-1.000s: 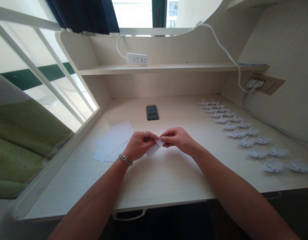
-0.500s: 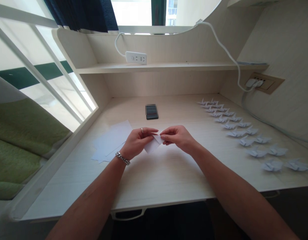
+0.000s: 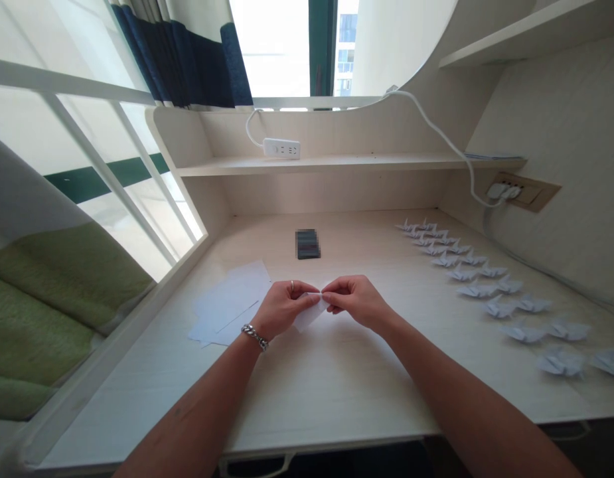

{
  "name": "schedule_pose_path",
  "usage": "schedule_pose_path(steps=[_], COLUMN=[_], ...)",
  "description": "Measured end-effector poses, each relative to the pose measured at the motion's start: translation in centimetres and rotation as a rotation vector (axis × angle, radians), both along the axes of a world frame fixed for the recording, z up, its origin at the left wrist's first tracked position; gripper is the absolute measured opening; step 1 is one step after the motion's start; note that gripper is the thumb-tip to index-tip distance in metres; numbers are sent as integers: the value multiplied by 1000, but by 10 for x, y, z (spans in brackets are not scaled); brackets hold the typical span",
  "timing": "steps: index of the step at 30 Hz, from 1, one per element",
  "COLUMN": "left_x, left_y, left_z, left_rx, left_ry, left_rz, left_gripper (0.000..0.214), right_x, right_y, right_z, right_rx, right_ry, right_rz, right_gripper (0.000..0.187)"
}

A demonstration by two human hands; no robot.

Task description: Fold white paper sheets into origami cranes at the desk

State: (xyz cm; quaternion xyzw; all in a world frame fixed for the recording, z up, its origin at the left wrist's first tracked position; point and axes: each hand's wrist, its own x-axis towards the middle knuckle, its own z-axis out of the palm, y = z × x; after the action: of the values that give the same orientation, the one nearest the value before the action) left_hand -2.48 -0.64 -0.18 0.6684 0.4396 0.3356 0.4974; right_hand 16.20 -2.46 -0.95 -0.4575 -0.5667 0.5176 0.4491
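My left hand (image 3: 281,307) and my right hand (image 3: 355,302) meet over the middle of the pale desk (image 3: 336,385). Both pinch a small folded piece of white paper (image 3: 309,313), fingertips touching at its top edge. The left wrist wears a chain bracelet and a finger has a ring. Loose white sheets (image 3: 230,302) lie just left of my left hand.
Several folded paper cranes (image 3: 478,272) stand in two rows along the desk's right side. A dark phone (image 3: 307,243) lies at the back centre. A power strip (image 3: 281,148) sits on the shelf, its cable running to a wall socket (image 3: 516,190). A green cushion (image 3: 42,312) lies left.
The view has tilted up, so hands and desk sit lower in frame. The fingertips of both hands have drawn closer together on the paper's top edge.
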Motion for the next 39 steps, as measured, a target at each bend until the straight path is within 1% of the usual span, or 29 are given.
schedule_pose_path(steps=[4,7,12,17,22,25,31,39], left_x=[-1,-1,2,2,-2,-1,3,1], left_y=[-1,-1,-2,-2,3,3,-5,-5], left_z=[1,1,1,4,2,0,5,6], left_rx=[27,30,-29,-72,-75,-47,-54,-39], left_ry=[33,7,-134,-289,-365,-338,-218,-162], left_rz=[5,13,81,121,154,169,88,95], left_gripper=[29,27,27,29,35,34,34,34], right_x=[-1,-1,-2,-2,-1,-1,0,1], right_y=[0,0,-1,0,-1,-2,-1,-1], right_z=[-3,-3,-1,-1,1,2,-1,1], right_rx=[23,40,35,27,2,-11,-6,-24], right_ry=[-38,-37,-10,50,88,94,99,102], right_rz=[28,29,5,-14,-44,-56,-33,-16], right_gripper=[27,29,30,29,29,29,30,33])
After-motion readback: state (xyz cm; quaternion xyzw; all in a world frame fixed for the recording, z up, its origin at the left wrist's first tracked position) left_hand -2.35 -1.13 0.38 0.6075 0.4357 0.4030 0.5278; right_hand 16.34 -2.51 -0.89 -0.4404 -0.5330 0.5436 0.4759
